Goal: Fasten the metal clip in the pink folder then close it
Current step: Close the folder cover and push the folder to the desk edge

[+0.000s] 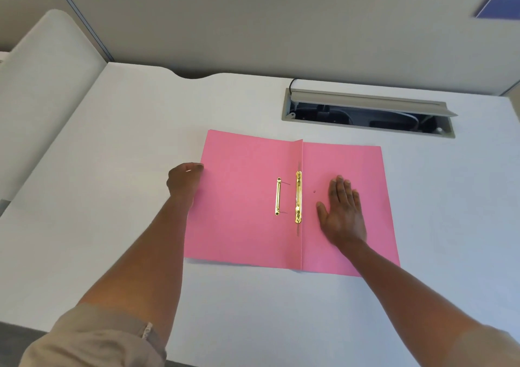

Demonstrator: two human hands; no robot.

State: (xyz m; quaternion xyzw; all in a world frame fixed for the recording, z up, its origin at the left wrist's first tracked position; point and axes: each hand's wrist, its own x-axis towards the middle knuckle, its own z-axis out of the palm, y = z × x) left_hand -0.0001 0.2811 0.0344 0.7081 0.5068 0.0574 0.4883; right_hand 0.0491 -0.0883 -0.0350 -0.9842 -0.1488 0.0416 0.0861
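Observation:
The pink folder (242,212) lies open and flat on the white desk. A gold metal clip bar (298,198) sits along the spine fold, with thin prongs sticking out at both ends. A second, loose gold strip (278,196) lies on the left flap just beside it. My left hand (184,179) is curled at the left flap's outer edge, fingertips touching that edge. My right hand (342,212) rests palm down with fingers spread on the right flap, just right of the clip bar.
An open cable tray (368,113) with a raised grey lid is sunk into the white desk (112,141) behind the folder. A grey partition (253,29) runs along the back. A pale side panel (42,71) stands at the left.

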